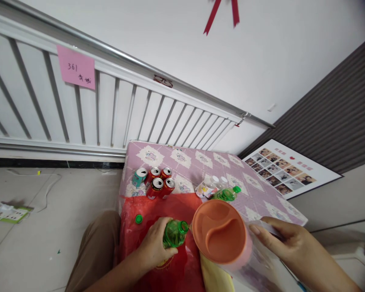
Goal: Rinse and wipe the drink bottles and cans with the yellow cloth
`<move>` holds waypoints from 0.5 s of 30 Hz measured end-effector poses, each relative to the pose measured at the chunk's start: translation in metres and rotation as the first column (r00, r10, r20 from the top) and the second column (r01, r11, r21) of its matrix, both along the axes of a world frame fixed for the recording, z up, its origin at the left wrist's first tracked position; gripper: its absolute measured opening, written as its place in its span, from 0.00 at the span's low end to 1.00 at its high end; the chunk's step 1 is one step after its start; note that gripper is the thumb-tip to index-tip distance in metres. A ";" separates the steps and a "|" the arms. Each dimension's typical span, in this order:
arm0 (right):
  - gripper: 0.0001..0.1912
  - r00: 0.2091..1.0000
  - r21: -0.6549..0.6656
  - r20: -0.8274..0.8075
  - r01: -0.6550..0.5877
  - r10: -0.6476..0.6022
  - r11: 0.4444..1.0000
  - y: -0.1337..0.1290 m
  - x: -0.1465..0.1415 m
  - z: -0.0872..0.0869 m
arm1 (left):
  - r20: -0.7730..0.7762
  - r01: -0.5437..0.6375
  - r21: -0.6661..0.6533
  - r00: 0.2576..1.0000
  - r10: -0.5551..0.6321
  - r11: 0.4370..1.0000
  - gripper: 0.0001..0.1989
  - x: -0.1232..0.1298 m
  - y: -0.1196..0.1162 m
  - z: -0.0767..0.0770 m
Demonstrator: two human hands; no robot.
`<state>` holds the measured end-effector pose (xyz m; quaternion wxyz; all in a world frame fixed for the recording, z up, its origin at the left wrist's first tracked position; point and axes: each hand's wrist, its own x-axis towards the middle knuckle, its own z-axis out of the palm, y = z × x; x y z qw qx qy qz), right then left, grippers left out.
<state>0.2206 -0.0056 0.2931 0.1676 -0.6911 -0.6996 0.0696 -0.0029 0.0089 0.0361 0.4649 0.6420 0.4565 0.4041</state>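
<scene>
My left hand (158, 243) is wrapped around a green plastic bottle (172, 235). The bottle has no cap on and leans to the right. Its mouth is close to the rim of a clear pitcher (246, 265) with an orange lid (219, 231). A thin glint shows between the mouth and the lid, but I cannot make out whether it is liquid. By its handle, my right hand (282, 243) grips the pitcher, which is tipped toward the bottle. A green bottle cap (139, 219) lies on the red cloth (130, 247) left of my left hand.
Several open drink cans (156, 188) stand grouped on the patterned tablecloth (207, 160). Behind the pitcher are another green bottle (226, 194), clear bottles and a printed cup (205, 188). Yellow cloth (215, 275) shows below the pitcher. A white radiator (158, 117) borders the table's far side.
</scene>
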 end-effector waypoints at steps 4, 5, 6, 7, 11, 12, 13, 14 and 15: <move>0.23 0.997 -0.088 -0.007 0.071 -0.072 0.994 -0.001 -0.001 0.002 | 0.000 0.007 -0.001 1.000 -0.007 1.000 0.36 -0.001 0.000 0.001; 0.23 0.997 -0.086 -0.009 0.077 -0.078 0.993 -0.001 -0.002 0.002 | -0.002 0.006 -0.003 1.000 -0.006 1.000 0.36 -0.001 0.000 0.002; 0.24 0.996 -0.083 -0.011 0.082 -0.084 0.993 -0.001 -0.002 0.002 | -0.004 0.004 -0.005 1.000 -0.004 1.000 0.36 -0.001 0.000 0.002; 0.24 0.996 -0.087 -0.015 0.082 -0.084 0.993 -0.002 -0.003 0.002 | -0.004 0.001 -0.006 1.000 -0.001 1.000 0.37 -0.001 0.000 0.002; 0.25 0.997 -0.107 -0.018 0.072 -0.075 0.992 -0.002 -0.003 0.001 | 0.001 0.005 -0.014 1.000 -0.005 1.000 0.37 0.000 0.000 0.001; 0.25 0.997 -0.115 -0.015 0.068 -0.070 0.991 -0.001 -0.003 0.001 | 0.001 0.007 -0.014 1.000 -0.007 1.000 0.36 0.000 0.001 0.001; 0.25 0.998 -0.117 -0.010 0.062 -0.064 0.991 -0.001 -0.002 0.001 | -0.001 0.008 -0.014 1.000 -0.008 1.000 0.36 0.000 0.001 0.001; 0.25 0.998 -0.094 -0.005 0.062 -0.063 0.994 0.000 -0.002 0.001 | -0.004 0.008 -0.014 1.000 -0.008 1.000 0.36 0.000 0.001 0.001; 0.25 0.998 -0.051 -0.001 0.065 -0.065 0.997 0.000 -0.002 0.001 | -0.007 0.008 -0.013 1.000 -0.008 1.000 0.36 0.000 0.001 0.001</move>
